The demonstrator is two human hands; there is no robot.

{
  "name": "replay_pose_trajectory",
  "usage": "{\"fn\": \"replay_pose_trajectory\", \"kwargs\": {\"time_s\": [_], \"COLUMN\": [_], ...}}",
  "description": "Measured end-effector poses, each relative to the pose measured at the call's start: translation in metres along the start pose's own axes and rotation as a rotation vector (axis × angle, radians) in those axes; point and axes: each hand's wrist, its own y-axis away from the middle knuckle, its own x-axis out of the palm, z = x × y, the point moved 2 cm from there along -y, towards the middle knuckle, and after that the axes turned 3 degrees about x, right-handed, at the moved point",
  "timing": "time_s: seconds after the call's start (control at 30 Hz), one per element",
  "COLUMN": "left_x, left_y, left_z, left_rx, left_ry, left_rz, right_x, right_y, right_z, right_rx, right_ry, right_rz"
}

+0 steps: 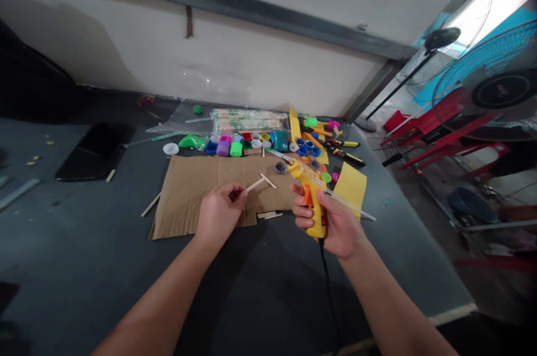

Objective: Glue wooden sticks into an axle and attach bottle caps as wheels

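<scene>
My left hand [221,211] pinches one end of a thin wooden stick [255,184] above the cardboard sheet [188,193]. A second short wooden stick [268,180] crosses near its far end; whether the two are joined I cannot tell. My right hand [331,216] is wrapped round a yellow hot glue gun [314,188], fingers by its orange trigger. The gun's nozzle points up and left, over the back part of the cardboard. A glue stick [352,204] sticks out behind the gun, and a black cord [327,272] hangs from its handle.
Several bottle caps [235,149] line the cardboard's back edge, before a bag of wooden sticks [247,121]. Pliers [346,153] and yellow paper [351,185] lie to the right. A black phone [95,151] lies left. Beyond the table's right edge stands a fan [501,90].
</scene>
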Motion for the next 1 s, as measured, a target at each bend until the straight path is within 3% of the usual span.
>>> {"fn": "replay_pose_trajectory", "kwargs": {"time_s": [0.13, 0.27, 0.57, 0.7, 0.8, 1.0], "left_x": [-0.002, -0.003, -0.009, -0.01, -0.01, -0.013], "left_y": [-0.001, -0.003, -0.009, -0.011, -0.011, -0.013], "left_z": [-0.001, 0.0, 0.001, -0.002, -0.004, -0.007], "left_rx": [-0.053, -0.164, -0.231, -0.269, -0.302, -0.388], "left_ry": [0.059, 0.114, 0.073, 0.034, 0.01, -0.079], "left_rz": [0.002, -0.011, -0.014, 0.024, 0.062, 0.055], "right_x": [0.002, -0.015, -0.092, -0.115, -0.126, -0.137], "right_y": [0.011, 0.026, 0.065, 0.075, 0.078, 0.081], "right_z": [0.017, 0.025, 0.005, 0.0, -0.002, -0.001], "right_rx": [-0.078, -0.117, -0.231, -0.258, -0.214, -0.202], "right_ry": [0.005, 0.04, 0.194, 0.3, 0.465, 1.11], "right_rz": [-0.011, -0.084, -0.691, -0.858, -0.901, -0.988]}}
